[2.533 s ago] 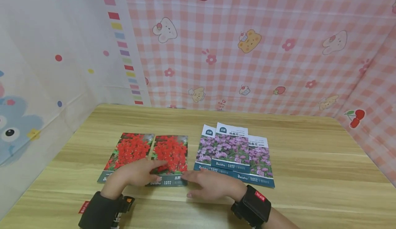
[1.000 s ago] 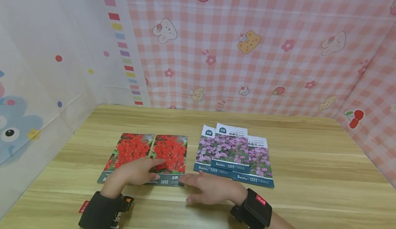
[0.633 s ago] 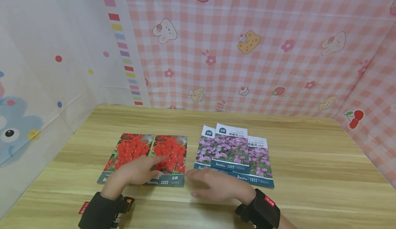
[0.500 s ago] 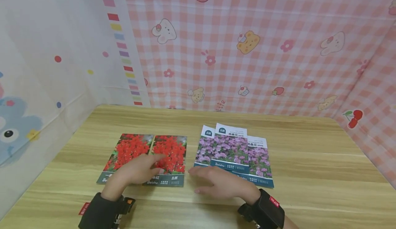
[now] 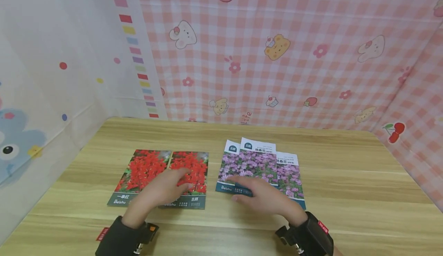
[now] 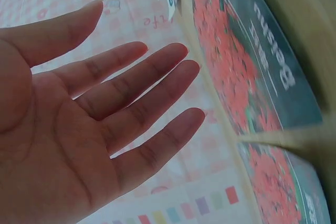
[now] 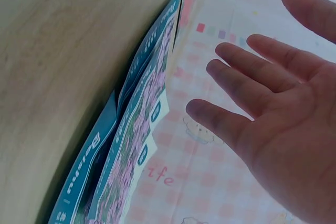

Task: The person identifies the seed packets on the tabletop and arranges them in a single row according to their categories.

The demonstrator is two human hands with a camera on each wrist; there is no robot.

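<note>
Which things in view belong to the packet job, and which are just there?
In the job:
- two red-flower packets, side by side
- three purple-flower packets, overlapping
- left hand, over the red-flower packets
- right hand, over the purple-flower packets

Just there:
- wooden table, as support
- pink checked cloth
- white printed cloth
- black wrist bands

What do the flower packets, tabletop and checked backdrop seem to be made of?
Flower packets: probably coated paper or plastic film, smooth; thin, slightly curved edges.
Tabletop: wood or wood-look laminate, satin-looking; streaky grain.
Checked backdrop: likely thin printed cloth, matte; fold creases.
</note>
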